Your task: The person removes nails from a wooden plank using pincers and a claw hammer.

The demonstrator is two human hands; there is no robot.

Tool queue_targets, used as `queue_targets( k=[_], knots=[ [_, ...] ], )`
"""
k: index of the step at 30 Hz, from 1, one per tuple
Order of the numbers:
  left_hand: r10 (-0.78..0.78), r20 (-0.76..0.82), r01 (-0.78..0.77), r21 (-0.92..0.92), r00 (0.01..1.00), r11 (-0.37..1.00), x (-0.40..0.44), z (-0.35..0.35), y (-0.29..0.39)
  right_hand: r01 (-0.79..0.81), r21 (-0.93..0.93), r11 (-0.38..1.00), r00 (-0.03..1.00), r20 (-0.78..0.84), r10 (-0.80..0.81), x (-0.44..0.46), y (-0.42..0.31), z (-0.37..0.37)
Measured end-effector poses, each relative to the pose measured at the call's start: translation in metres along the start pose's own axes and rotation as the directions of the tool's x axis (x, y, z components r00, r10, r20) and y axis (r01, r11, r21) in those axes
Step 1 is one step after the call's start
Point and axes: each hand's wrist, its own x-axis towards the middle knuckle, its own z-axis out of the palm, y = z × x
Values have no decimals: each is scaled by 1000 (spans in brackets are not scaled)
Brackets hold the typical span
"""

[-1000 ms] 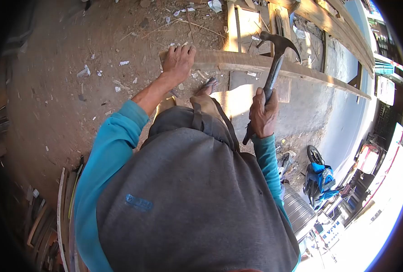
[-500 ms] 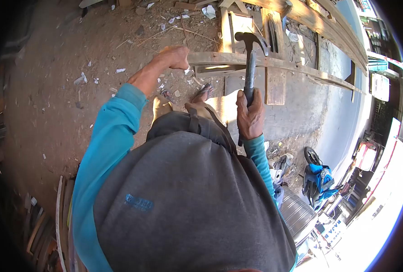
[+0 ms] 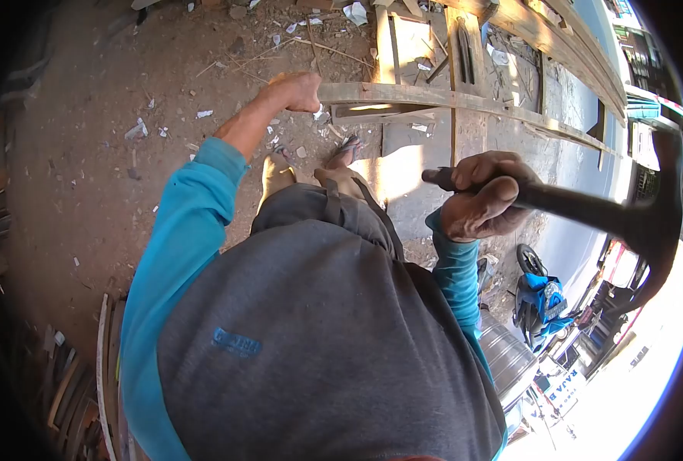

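In my right hand (image 3: 491,196) is a claw hammer (image 3: 587,209), fingers wrapped round its dark handle. It is raised close to the camera on the right, its head towards the right edge of view. My left hand (image 3: 297,91) is closed at the near end of a long wooden plank (image 3: 418,96), seemingly gripping it; the fingers' far side is hidden. The plank stretches right, across an upright wooden board (image 3: 468,134) and other timber pieces.
Thick wooden beams (image 3: 541,46) lie at the upper right. Paper scraps and wood bits litter the dirt ground (image 3: 126,200). A blue motorbike (image 3: 539,303) stands at the lower right. Curved wooden strips (image 3: 72,392) are stacked at the lower left.
My right hand has swung the hammer up and to the right, from over the timber to near the camera. My left hand stays at the plank's end.
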Motion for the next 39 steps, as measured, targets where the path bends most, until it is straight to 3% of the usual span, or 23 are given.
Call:
queue_targets(
  k=[1, 2, 3, 4, 5, 8, 10, 13, 15, 17, 18, 20, 22, 26, 31, 32, 36, 37, 39],
  knots=[
    [0, -2, 0, 1, 1000, 1000, 2, 1, -2, 138, -6, 990, 987, -82, -138, -5, 13, 8],
    [0, 10, 0, 13, 1000, 1000, 7, 4, -4, 24, -8, 1000, 999, -39, -25, -30, 37, -3],
    [-2, 18, 1, 24, 1000, 1000, 8, 5, -5, -191, -427, 884, 953, 135, 271, -56, 55, -19],
    [-1, 4, 1, 22, 1000, 1000, 7, 1, -4, -250, -785, 566, 805, 157, 573, -81, 77, -35],
    [23, 22, -23, -3, 999, 1000, 2, -1, 0, -190, -852, 488, 712, 223, 666, -102, 109, -48],
    [26, -38, -26, -2, 999, 1000, 13, -24, -10, -329, -742, 585, 777, 139, 614, -83, 92, -42],
    [40, 24, -39, -6, 999, 999, 1, 20, -6, -432, -725, 536, 769, 15, 640, -61, 43, -40],
    [75, -70, -76, -7, 995, 997, 11, 12, -9, -421, -721, 550, 823, -50, 565, -44, 42, -58],
    [38, -11, -38, -6, 999, 999, 0, -5, 3, -452, -692, 563, 819, -71, 570, -49, 51, -75],
    [4, 34, -4, 5, 999, 1000, -8, -14, 15, -577, -598, 557, 742, -99, 663, -60, 63, -93],
    [-3, 34, 2, 31, 999, 1000, -6, -12, 14, -711, -396, 582, 669, -126, 732, -61, 57, -88],
    [3, 29, -5, 76, 1000, 997, -5, -9, 13, -815, -211, 539, 570, -126, 812, -63, 56, -95],
    [-7, -72, 5, -26, 997, 1000, -8, -5, 10, -825, -137, 548, 562, -105, 821, -64, 62, -110],
    [55, -121, -54, 10, 991, 999, -7, 1, 6, -824, 41, 565, 560, -91, 824, -47, 64, -148],
    [44, 25, -41, -103, 999, 994, -11, -20, 30, -751, 180, 635, 635, -67, 770, -19, 80, -222],
    [18, 47, -14, -75, 999, 997, -13, -24, 36, -763, 147, 629, 634, -21, 773, -22, 92, -246],
    [-22, 76, 21, 18, 997, 1000, -11, -28, 38, -706, 203, 678, 677, -88, 731, -13, 99, -271],
    [-94, 117, 86, 71, 989, 994, -9, -27, 36, -693, 215, 688, 687, -90, 721, -11, 101, -277],
    [-173, 138, 154, 139, 975, 978, -8, -23, 28, -828, -8, 561, 557, -135, 819, -7, 105, -285]
  ],
)
